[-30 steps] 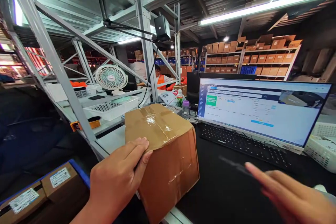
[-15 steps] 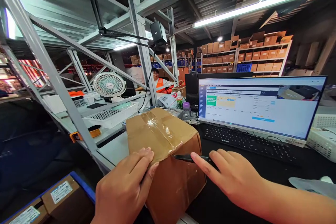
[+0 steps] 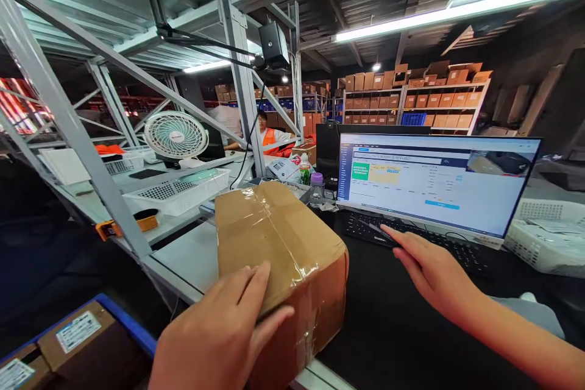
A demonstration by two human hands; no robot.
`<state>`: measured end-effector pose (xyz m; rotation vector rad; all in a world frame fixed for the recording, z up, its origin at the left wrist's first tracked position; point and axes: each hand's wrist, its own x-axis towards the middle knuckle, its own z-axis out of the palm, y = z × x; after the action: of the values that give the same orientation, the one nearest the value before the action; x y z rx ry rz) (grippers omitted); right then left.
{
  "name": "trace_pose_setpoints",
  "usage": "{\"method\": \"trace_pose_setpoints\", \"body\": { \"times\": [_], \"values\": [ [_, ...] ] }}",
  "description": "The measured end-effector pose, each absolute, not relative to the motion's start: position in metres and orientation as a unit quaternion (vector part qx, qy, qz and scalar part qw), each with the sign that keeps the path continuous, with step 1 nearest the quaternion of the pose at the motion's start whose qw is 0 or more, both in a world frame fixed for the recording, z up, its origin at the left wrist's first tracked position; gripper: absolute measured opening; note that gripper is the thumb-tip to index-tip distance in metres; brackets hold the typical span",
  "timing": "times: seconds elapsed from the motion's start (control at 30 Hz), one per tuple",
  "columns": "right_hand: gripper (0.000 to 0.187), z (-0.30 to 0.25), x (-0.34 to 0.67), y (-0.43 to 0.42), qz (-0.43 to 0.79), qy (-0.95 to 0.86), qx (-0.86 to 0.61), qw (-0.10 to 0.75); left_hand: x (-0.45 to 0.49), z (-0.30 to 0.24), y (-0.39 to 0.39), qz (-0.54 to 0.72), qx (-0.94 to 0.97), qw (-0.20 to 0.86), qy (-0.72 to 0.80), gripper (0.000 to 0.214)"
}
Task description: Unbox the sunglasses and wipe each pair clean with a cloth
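A taped cardboard box (image 3: 278, 225) stands at the front of the black desk, with shiny clear tape along its top seam and down its near side. My left hand (image 3: 223, 311) grips the box's near left edge, fingers on top and thumb over the near side. To the right of the box, above the desk, my right hand (image 3: 434, 268) is closed on a slim dark utility knife (image 3: 377, 230). The knife points left over the keyboard (image 3: 411, 241), clear of the box. My fingers hide much of its handle.
A lit monitor (image 3: 439, 183) stands behind the keyboard. White baskets (image 3: 178, 192) lie to the left and right. A fan (image 3: 176, 136), a purple-capped bottle (image 3: 316, 186) and a metal post (image 3: 235, 55) are beyond the box. Labelled cartons (image 3: 77, 347) sit lower left. A person in an orange vest (image 3: 269, 136) is behind.
My right hand has moved the utility knife away from the box's near edge, up and right over the keyboard. The left thumb has spread from the fingers. The view has shifted slightly.
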<state>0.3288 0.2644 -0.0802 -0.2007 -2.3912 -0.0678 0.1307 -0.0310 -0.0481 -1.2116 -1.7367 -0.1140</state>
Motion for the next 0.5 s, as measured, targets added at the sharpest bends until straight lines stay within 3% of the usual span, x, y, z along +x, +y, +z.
{"method": "trace_pose_setpoints", "body": {
  "times": [0.2, 0.37, 0.5],
  "values": [
    [0.033, -0.074, 0.309, 0.257, 0.032, -0.924, -0.073, 0.374, 0.136, -0.041, -0.022, 0.023, -0.529, 0.499, -0.687, 0.041],
    [0.026, -0.032, 0.306, 0.256, -0.011, -0.926, -0.021, 0.377, 0.124, -0.036, -0.034, 0.008, -0.562, 0.558, -0.611, 0.038],
    [0.027, -0.006, 0.295, 0.260, -0.063, -0.931, 0.053, 0.356, 0.111, -0.029, -0.042, -0.019, -0.584, 0.540, -0.606, 0.036]
  ]
}}
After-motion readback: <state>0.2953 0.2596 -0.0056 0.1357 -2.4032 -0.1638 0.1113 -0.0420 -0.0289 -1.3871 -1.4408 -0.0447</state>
